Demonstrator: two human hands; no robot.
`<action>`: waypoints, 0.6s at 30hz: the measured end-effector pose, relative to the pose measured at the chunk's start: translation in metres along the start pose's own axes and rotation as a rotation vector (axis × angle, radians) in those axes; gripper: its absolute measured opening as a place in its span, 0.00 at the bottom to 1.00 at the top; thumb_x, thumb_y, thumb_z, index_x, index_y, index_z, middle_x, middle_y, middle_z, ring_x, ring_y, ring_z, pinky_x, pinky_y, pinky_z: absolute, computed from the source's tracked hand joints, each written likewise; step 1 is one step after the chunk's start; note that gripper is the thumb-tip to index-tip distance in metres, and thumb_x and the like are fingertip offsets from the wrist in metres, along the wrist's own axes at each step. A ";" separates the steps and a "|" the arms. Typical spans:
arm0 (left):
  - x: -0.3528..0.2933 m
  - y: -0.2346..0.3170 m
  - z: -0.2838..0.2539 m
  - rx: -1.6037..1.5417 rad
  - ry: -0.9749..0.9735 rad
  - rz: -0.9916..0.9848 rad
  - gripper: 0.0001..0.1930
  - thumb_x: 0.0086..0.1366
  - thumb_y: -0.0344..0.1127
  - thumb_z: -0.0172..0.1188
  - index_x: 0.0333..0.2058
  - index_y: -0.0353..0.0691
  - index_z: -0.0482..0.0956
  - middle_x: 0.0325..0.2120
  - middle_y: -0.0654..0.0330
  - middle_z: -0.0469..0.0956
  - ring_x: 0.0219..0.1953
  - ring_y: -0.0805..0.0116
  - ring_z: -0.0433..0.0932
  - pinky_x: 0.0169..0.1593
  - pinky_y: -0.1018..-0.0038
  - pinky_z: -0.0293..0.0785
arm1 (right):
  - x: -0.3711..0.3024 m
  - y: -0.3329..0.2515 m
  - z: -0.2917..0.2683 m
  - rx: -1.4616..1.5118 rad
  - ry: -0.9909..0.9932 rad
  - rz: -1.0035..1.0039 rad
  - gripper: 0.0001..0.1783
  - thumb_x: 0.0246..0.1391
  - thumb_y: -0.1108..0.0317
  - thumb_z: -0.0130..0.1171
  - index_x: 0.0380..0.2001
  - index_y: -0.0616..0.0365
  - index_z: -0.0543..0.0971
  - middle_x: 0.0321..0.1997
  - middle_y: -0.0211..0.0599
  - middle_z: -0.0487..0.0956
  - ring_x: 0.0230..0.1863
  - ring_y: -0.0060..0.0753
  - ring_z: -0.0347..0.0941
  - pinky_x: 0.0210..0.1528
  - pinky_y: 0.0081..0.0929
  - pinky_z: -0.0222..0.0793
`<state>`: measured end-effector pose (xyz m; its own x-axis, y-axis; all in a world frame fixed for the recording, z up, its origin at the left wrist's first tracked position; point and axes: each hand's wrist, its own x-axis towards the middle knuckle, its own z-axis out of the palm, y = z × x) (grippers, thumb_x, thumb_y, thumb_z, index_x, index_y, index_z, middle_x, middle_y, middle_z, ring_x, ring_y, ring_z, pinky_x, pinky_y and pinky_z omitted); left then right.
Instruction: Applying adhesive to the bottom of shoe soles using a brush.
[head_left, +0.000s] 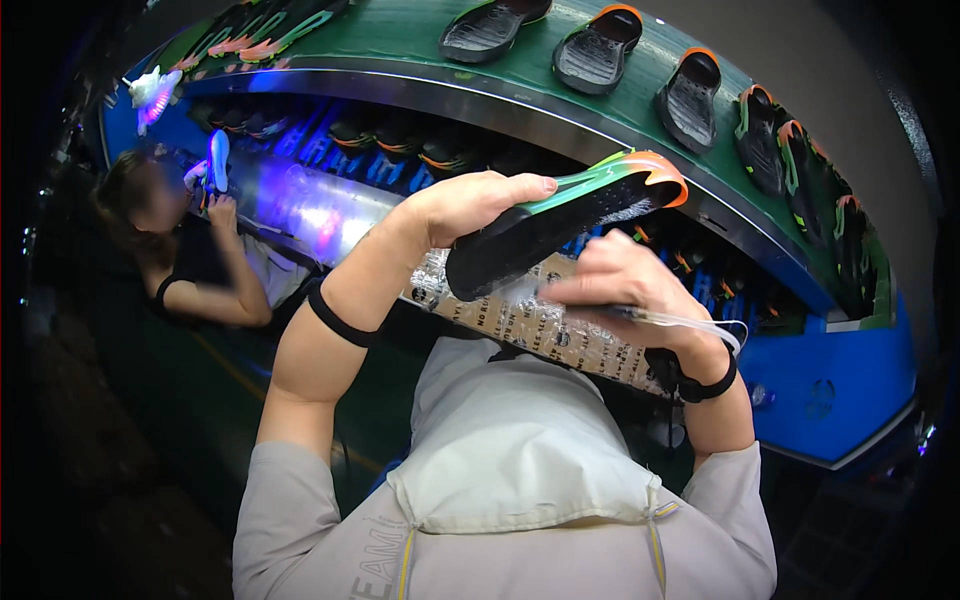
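Evidently the step in hand is brushing the black, green and orange rubber shoe sole (pixel 565 225), held tilted above the taped surface (pixel 540 325). The left hand (pixel 470 205) has its fingers (pixel 525 185) closed over the sole's dark end, thumb hidden beneath. The right hand (pixel 620 280) pinches a thin brush (pixel 690 322) just under the sole's middle, its fingers curled tight. Next, it seems, calls for steady strokes along the sole's underside while the left keeps it from twisting.
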<state>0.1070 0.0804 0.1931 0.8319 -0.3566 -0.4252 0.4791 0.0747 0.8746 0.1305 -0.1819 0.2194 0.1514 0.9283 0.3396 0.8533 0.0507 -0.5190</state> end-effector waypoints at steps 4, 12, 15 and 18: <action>-0.001 -0.001 -0.007 0.053 0.024 -0.090 0.27 0.76 0.51 0.55 0.60 0.34 0.79 0.46 0.57 0.85 0.41 0.75 0.85 0.45 0.78 0.82 | -0.002 0.008 0.005 -0.082 -0.029 -0.032 0.20 0.45 0.68 0.74 0.45 0.50 0.87 0.30 0.29 0.75 0.36 0.37 0.72 0.43 0.36 0.64; -0.004 -0.012 -0.021 -0.014 -0.008 -0.059 0.26 0.78 0.48 0.52 0.61 0.33 0.77 0.47 0.57 0.85 0.42 0.75 0.84 0.47 0.77 0.82 | -0.018 0.010 -0.015 -0.166 -0.073 0.048 0.16 0.51 0.65 0.71 0.45 0.52 0.86 0.31 0.30 0.76 0.39 0.37 0.72 0.46 0.36 0.64; -0.008 -0.020 -0.029 -0.028 -0.008 -0.042 0.26 0.78 0.48 0.51 0.62 0.32 0.76 0.49 0.56 0.85 0.45 0.74 0.84 0.51 0.77 0.80 | -0.026 0.012 -0.021 -0.200 0.075 0.140 0.16 0.49 0.66 0.73 0.44 0.50 0.87 0.31 0.29 0.75 0.38 0.36 0.72 0.46 0.36 0.64; -0.012 -0.025 -0.027 -0.165 -0.036 0.041 0.28 0.78 0.48 0.52 0.66 0.34 0.73 0.51 0.57 0.84 0.45 0.75 0.83 0.49 0.78 0.81 | -0.033 0.020 -0.023 -0.290 0.183 0.165 0.17 0.48 0.68 0.75 0.44 0.50 0.87 0.30 0.28 0.74 0.35 0.36 0.71 0.44 0.35 0.64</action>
<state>0.0927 0.1076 0.1700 0.8425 -0.3827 -0.3793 0.4872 0.2407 0.8394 0.1547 -0.2198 0.2160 0.3629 0.8326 0.4184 0.9119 -0.2249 -0.3434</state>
